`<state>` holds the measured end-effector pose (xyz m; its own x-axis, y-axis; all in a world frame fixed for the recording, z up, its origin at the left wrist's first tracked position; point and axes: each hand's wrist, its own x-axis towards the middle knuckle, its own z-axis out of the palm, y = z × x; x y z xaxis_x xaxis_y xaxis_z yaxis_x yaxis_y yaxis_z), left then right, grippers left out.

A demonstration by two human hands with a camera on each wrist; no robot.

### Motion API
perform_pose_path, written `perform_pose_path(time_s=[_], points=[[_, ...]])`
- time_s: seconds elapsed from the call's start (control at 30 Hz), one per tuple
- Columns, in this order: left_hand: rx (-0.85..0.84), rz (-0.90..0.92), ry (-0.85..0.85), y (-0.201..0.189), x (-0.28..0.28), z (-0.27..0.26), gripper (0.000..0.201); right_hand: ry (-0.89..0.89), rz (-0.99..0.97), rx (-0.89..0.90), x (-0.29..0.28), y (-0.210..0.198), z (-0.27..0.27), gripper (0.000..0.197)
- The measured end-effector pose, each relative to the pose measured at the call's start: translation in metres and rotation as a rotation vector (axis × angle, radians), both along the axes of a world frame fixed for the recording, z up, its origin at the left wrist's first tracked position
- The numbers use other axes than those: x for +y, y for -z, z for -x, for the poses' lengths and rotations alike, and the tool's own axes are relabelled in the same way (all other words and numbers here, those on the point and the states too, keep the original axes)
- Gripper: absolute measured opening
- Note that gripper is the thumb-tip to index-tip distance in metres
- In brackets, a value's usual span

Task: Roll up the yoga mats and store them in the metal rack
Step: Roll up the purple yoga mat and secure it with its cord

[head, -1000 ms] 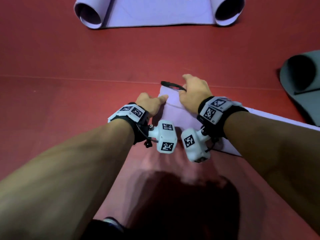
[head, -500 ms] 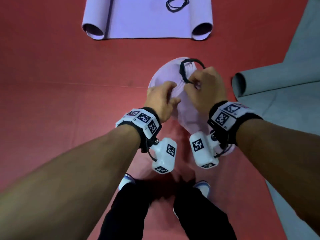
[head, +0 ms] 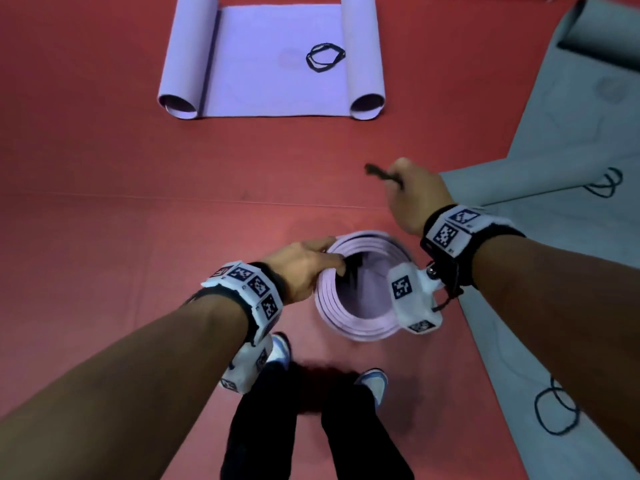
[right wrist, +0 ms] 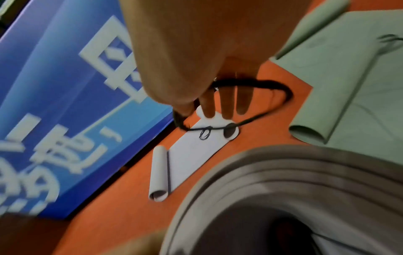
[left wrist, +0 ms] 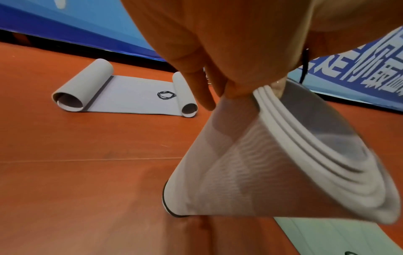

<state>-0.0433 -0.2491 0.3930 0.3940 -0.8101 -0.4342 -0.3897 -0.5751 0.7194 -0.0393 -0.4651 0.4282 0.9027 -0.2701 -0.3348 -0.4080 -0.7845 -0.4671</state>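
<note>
Left hand (head: 304, 268) grips the upright rolled purple mat's (head: 360, 327) rim, fingers (head: 337, 265) curled inside. Right hand (head: 412, 199) pinches a black elastic band (right wrist: 272, 96) above it.

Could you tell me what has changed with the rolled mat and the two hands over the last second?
The rolled purple mat went from lying on the floor to standing on end. The right hand let go of it and lifted away, still pinching the black band. The left hand shifted to grip the top rim, fingers inside. The purple mat ahead and the grey-green mat stayed on the floor.
</note>
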Motion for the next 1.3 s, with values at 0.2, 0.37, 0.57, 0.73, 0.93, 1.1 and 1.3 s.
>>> perform_pose_path(time_s=[0.2, 0.37, 0.57, 0.73, 0.93, 1.1, 1.3], points=[[-0.262, -0.048, -0.201, -0.006, -0.022, -0.011, 0.048, -0.372, -0.055, 0.116, 0.018, 0.013, 0.019, 0.024], [-0.115, -0.009, -0.587, -0.003, -0.026, -0.014, 0.054, -0.373, 0.030, 0.233, 0.018, 0.012, 0.028, 0.035], [-0.165, -0.031, -0.430, 0.002, -0.029, -0.025, 0.068, -0.526, 0.160, 0.190, 0.020, 0.013, 0.032, 0.037], [-0.266, 0.026, -0.703, 0.014, -0.036, -0.046, 0.040, -0.659, 0.241, 0.182, 0.033, 0.006, 0.041, 0.036], [0.041, 0.063, -0.986, 0.012, -0.040, -0.061, 0.006, -0.794, 0.382, 0.267, 0.039, 0.016, 0.040, 0.069], [0.406, 0.138, -1.158, 0.013, -0.019, -0.054, 0.040, -0.664, 0.423, -0.011, 0.035, 0.036, 0.041, 0.047], [0.406, 0.210, -1.093, 0.016, -0.002, -0.060, 0.035, -0.573, 0.425, 0.052, 0.053, 0.031, 0.031, 0.029]])
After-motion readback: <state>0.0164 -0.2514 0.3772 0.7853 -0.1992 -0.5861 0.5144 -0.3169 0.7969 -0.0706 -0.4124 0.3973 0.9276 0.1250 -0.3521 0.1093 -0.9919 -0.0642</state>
